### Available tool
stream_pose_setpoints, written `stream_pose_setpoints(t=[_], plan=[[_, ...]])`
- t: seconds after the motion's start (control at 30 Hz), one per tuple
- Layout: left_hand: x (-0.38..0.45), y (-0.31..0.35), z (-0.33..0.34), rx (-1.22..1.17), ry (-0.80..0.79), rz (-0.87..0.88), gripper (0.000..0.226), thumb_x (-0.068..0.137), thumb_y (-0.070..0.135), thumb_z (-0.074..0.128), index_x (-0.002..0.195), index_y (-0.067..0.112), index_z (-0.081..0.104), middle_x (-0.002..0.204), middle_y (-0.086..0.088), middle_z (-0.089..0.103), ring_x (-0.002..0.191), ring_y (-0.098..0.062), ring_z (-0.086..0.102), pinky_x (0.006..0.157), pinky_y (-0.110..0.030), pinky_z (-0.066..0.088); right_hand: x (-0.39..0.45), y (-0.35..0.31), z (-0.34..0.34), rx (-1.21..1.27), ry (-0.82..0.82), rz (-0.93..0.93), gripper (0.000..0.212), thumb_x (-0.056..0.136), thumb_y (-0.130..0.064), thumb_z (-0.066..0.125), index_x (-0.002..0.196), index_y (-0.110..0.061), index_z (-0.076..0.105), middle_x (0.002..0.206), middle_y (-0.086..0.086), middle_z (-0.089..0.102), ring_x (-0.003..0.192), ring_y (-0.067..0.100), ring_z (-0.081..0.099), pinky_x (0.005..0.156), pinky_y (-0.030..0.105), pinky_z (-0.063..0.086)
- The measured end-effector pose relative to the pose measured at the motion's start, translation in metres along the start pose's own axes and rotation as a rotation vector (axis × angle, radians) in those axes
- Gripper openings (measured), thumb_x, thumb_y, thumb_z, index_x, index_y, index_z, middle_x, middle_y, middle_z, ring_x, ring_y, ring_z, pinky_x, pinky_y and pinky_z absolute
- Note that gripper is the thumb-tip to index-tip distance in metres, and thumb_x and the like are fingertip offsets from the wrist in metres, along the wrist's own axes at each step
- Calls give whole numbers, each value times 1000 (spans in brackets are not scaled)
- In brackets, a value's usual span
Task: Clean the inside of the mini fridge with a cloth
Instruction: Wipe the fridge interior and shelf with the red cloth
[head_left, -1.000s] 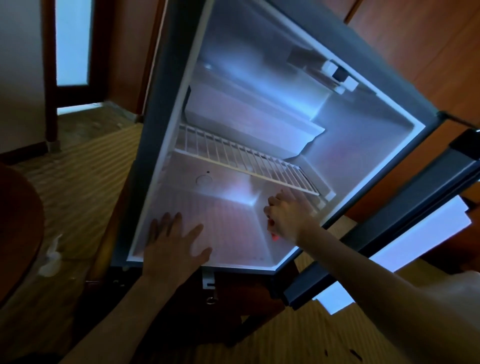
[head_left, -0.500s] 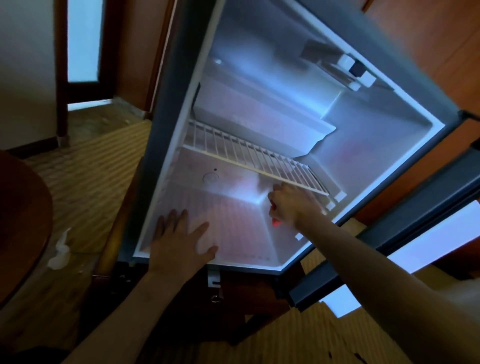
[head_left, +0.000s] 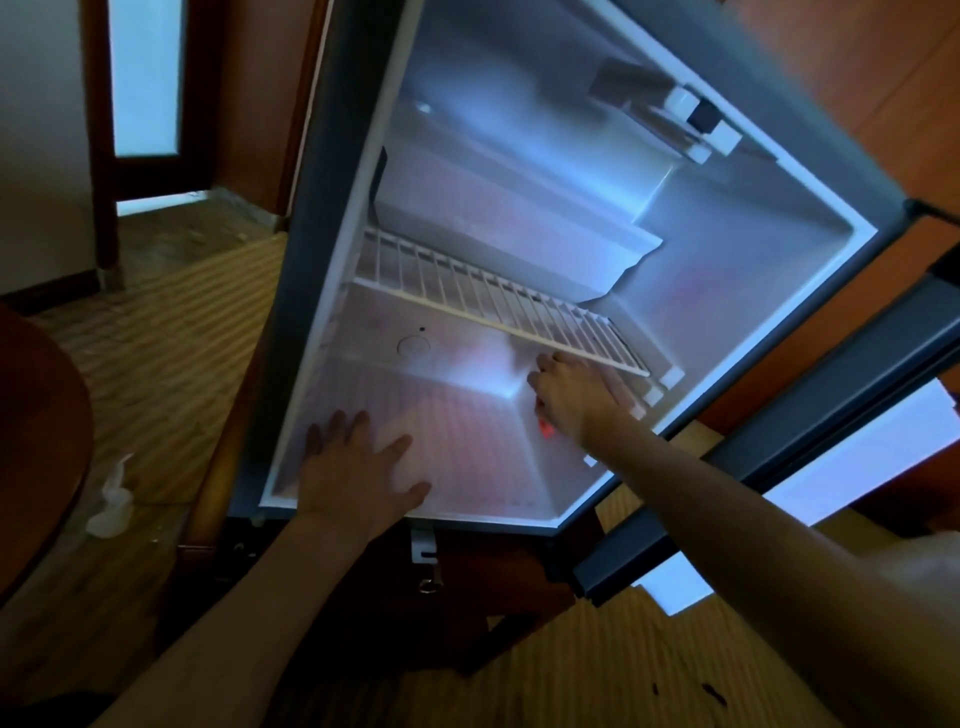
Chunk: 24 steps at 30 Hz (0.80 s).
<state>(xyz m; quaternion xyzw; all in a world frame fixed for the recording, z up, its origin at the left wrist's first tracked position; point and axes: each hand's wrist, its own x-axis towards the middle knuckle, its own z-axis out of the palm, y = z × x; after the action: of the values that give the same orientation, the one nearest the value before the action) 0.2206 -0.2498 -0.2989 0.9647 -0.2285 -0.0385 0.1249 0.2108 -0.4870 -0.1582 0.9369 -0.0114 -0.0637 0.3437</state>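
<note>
The mini fridge (head_left: 332, 218) stands open, its white inside lit and bare. A wire shelf (head_left: 498, 306) crosses the middle, with a white freezer box (head_left: 519, 244) above it. My left hand (head_left: 358, 478) lies flat, fingers spread, on the fridge floor (head_left: 467, 441) at the front lip. My right hand (head_left: 576, 400) presses against the right inner wall just under the shelf's right end, fingers stretched out. A small bit of something red (head_left: 544, 428) shows under its palm; most of it is hidden, and I cannot tell if it is the cloth.
The fridge door (head_left: 779, 467) hangs open to the right, close to my right forearm. A white crumpled thing (head_left: 111, 499) lies on the striped carpet at left, beside a round wooden table (head_left: 36, 441). Wooden panels stand behind the fridge, and a doorway (head_left: 145, 104) at far left.
My right hand has slid a little up and back along the right wall, toward the wire shelf. My left hand has stayed on the fridge floor.
</note>
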Motion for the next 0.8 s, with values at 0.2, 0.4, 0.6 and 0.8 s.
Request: stream_pose_setpoints(t=[0.2,0.4,0.6,0.8], plan=[[-1,-1,3,-8,29,6,75,87,82,32,153,48,26,164,-7,14,151,-36,9,123,-54,7,-59,5,16,-7,113,-40,24,91,-34,57,108,-20,67,112,-3,61,118,22,51,101,39,40],[-2,3,-2,33,18,10,74,89,80,31,154,46,24,164,-8,14,150,-36,11,122,-55,11,-40,8,12,-109,121,-57,26,85,-35,69,105,-19,67,111,-1,63,114,24,56,91,40,47],[-3,2,-3,13,5,0,75,88,81,31,154,48,23,165,-7,12,151,-35,10,123,-54,9,-11,14,0,-100,66,-77,25,85,-27,72,105,-15,63,112,3,58,109,24,57,76,40,54],[-1,1,3,6,38,-2,75,87,82,32,153,49,25,164,-7,16,151,-35,12,122,-53,10,-79,26,6,-125,384,-139,22,63,-25,85,76,-13,72,79,5,68,81,28,66,72,39,56]])
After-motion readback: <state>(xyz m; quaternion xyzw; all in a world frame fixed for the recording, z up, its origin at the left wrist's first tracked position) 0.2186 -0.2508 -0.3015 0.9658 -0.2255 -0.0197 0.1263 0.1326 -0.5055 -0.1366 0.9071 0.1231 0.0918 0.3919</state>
